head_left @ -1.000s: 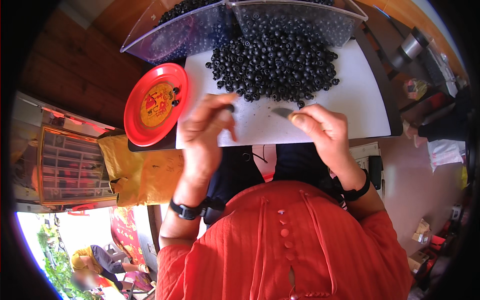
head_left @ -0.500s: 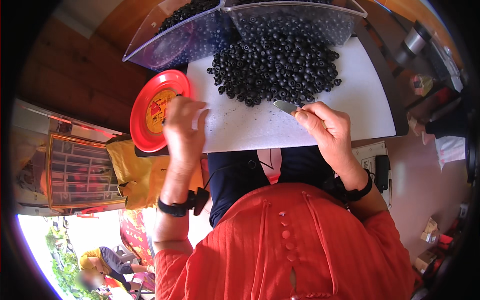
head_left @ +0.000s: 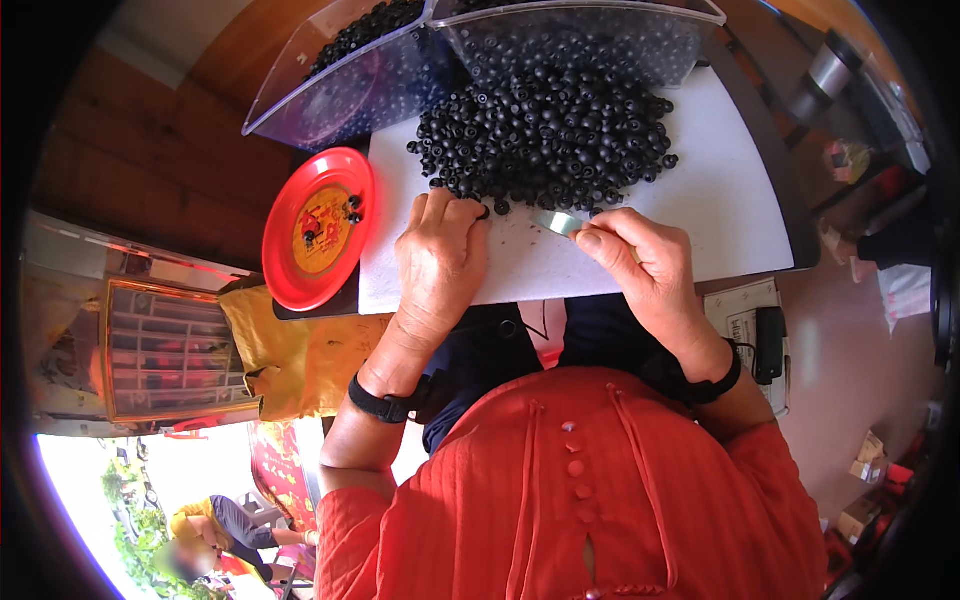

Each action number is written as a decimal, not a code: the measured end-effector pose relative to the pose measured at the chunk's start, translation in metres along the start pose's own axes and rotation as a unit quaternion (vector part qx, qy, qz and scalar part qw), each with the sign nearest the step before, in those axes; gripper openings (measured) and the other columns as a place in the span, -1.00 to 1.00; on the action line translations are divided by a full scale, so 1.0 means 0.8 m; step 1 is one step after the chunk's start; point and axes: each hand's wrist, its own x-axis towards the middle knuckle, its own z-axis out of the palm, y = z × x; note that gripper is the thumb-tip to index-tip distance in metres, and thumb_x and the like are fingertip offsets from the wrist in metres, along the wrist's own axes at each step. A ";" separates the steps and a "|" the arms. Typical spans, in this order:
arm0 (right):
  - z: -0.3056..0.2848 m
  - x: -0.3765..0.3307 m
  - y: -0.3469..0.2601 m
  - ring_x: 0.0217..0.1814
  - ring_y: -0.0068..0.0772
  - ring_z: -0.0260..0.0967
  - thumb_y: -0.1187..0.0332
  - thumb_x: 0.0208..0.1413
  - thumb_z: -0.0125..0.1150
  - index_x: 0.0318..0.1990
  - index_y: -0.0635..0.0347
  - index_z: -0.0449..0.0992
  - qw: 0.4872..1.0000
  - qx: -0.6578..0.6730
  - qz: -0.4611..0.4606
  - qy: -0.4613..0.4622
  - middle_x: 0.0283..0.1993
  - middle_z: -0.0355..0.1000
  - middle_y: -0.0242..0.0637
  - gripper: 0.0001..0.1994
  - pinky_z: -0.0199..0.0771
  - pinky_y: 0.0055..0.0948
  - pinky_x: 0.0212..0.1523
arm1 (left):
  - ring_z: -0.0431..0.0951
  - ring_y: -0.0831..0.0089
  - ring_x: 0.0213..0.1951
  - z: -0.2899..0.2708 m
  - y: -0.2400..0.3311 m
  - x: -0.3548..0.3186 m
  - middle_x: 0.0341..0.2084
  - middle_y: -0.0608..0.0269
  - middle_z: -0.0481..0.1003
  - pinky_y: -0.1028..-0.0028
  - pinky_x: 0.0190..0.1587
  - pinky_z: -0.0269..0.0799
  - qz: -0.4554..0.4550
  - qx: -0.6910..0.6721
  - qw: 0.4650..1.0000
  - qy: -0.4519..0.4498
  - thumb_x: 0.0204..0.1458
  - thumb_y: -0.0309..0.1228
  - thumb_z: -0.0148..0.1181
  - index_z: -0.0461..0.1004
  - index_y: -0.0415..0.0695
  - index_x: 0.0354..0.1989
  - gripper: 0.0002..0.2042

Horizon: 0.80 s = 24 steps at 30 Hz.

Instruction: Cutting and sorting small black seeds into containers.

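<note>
A heap of small round black pieces [head_left: 545,135], some showing a hollow end, lies on a white board [head_left: 735,190]. At the heap's near edge my left hand [head_left: 440,245] is closed, with a single black piece [head_left: 483,212] at its fingertips. My right hand [head_left: 640,255] grips a small knife [head_left: 560,222], its short flat blade pointing left toward that piece. Its handle is mostly hidden in my fingers. To the left, a red plate [head_left: 280,270] with a yellow centre holds a few black pieces.
Clear plastic bins [head_left: 340,95] with more black pieces stand behind the heap. A metal and black cylinder [head_left: 828,75] is at the far right. A yellow bag [head_left: 295,350] hangs below the plate. Someone in a yellow top [head_left: 200,520] sits in the background at lower left.
My left hand has moved right from above the red plate to the heap's near edge, where it pinches a black piece. The knife blade has turned slightly; my right hand has barely shifted.
</note>
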 end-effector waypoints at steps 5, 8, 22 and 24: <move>0.001 0.001 0.001 -0.61 -0.54 0.28 0.35 0.27 0.36 -0.33 0.32 0.57 0.999 -0.029 0.002 -0.012 -0.56 0.43 -0.26 -0.80 0.29 -0.48 -0.54 | 0.56 0.11 -0.26 0.004 0.001 0.006 -0.37 0.10 0.50 0.18 -0.22 0.50 -0.002 -0.006 1.000 0.003 0.00 -0.58 0.32 0.57 -0.24 -0.25 -0.87; 0.002 0.001 -0.001 -0.61 -0.50 0.30 0.36 0.26 0.37 -0.34 0.31 0.57 0.999 -0.038 -0.004 -0.015 -0.55 0.43 -0.24 -0.80 0.30 -0.46 -0.54 | 0.54 0.09 -0.24 0.007 0.000 0.007 -0.35 0.10 0.49 0.17 -0.23 0.51 0.012 0.026 1.000 0.005 -0.02 -0.56 0.33 0.57 -0.22 -0.27 -0.87; 0.006 0.001 0.003 -0.63 -0.46 0.31 0.37 0.23 0.38 -0.32 0.29 0.60 0.998 -0.054 -0.010 -0.014 -0.57 0.44 -0.23 -0.83 0.30 -0.41 -0.55 | 0.53 0.12 -0.21 0.001 -0.011 -0.007 -0.33 0.10 0.48 0.23 -0.20 0.51 0.012 0.098 0.995 0.006 0.02 -0.59 0.29 0.61 -0.25 -0.22 -0.86; 0.007 0.001 0.002 -0.63 -0.47 0.30 0.35 0.24 0.38 -0.33 0.29 0.60 0.998 -0.056 -0.011 -0.012 -0.59 0.43 -0.23 -0.81 0.29 -0.41 -0.55 | 0.53 0.32 -0.32 -0.011 -0.008 -0.014 -0.31 0.17 0.51 0.40 -0.27 0.49 -0.030 -0.116 0.993 0.011 0.10 -0.63 0.25 0.63 -0.28 -0.14 -0.83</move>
